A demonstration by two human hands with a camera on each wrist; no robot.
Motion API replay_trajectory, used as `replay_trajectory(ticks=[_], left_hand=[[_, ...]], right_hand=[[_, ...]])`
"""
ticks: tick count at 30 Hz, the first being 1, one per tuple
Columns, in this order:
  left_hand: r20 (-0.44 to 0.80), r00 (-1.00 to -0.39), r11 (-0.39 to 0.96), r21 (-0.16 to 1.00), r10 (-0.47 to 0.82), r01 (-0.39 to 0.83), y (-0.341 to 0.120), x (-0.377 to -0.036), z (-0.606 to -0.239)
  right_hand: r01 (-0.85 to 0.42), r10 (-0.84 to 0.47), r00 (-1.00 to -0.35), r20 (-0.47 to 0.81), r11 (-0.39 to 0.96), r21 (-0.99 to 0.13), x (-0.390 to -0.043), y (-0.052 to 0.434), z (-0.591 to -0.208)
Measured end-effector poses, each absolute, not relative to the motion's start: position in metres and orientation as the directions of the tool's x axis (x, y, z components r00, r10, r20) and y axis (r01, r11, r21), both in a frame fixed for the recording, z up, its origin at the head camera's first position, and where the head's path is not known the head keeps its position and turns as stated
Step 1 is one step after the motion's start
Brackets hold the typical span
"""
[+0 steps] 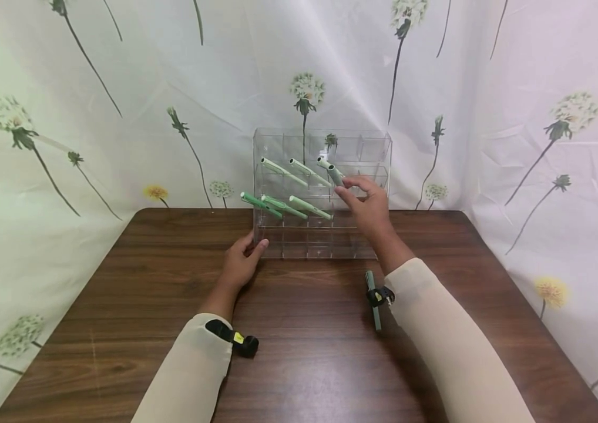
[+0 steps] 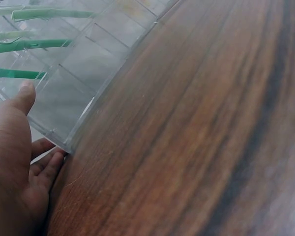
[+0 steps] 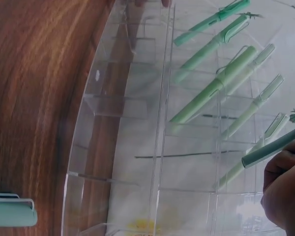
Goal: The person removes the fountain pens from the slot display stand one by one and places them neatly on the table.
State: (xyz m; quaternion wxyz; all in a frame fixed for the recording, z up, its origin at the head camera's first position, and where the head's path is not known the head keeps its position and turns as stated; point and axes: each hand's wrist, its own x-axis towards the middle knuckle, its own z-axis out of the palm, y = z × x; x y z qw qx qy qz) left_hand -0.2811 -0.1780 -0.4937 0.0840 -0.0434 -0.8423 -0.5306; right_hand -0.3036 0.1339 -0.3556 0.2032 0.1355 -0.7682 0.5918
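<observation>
A clear acrylic pen rack (image 1: 320, 241) with several compartments stands at the back of the table. My left hand (image 1: 241, 259) grips its lower left corner; in the left wrist view the thumb lies at the front and the fingers behind the edge. My right hand (image 1: 370, 205) pinches a grey-green pen (image 1: 335, 175), held slanted at the rack's right part. Pale green pens (image 1: 284, 171) lean in an upper tier. A darker green pen (image 1: 261, 204) and lighter ones (image 3: 214, 91) lean in the tier below. The held pen's far end is out of the right wrist view.
Another grey-green pen (image 1: 376, 317) lies on the brown wooden table (image 1: 299, 364), partly under the right wrist's strap camera (image 1: 380, 295). Behind the rack hangs a white curtain (image 1: 225, 76) printed with dandelions.
</observation>
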Motion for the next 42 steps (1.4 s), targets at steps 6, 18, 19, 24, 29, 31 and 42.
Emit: replay_trajectory(ticks=[6,18,19,24,29,31,42], left_hand=[[0.158,-0.987,0.442,0.887,-0.013,0.136,-0.179,-0.282,-0.494],[0.149,-0.989,0.434,0.892,-0.011,0.129,-0.178,-0.28,-0.491],[0.149,-0.989,0.434,0.892,-0.011,0.129,-0.177,-0.28,-0.491],[0.154,-0.988,0.438,0.889,-0.015,0.131,-0.176,-0.28,-0.491],[0.154,-0.988,0.438,0.889,-0.014,0.132,-0.177,-0.28,-0.492],[0.151,-0.988,0.437,0.89,-0.014,0.13,-0.177,-0.279,-0.492],[0.149,-0.989,0.424,0.896,-0.011,0.13,-0.179,-0.282,-0.495]], right_hand=[[-0.383,0.024,-0.917,0.399,0.233,-0.894,-0.292,0.13,-0.357],[-0.313,-0.127,-0.948,0.29,0.229,-0.922,-0.27,0.13,-0.365],[-0.31,-0.137,-0.949,0.285,0.226,-0.923,-0.268,0.13,-0.366],[-0.293,-0.177,-0.949,0.26,0.193,-0.936,-0.264,0.131,-0.37],[-0.287,-0.204,-0.946,0.251,0.169,-0.943,-0.262,0.133,-0.373],[-0.286,-0.215,-0.944,0.249,0.161,-0.945,-0.261,0.135,-0.374],[-0.257,-0.239,-0.944,0.228,0.099,-0.961,-0.251,0.146,-0.382]])
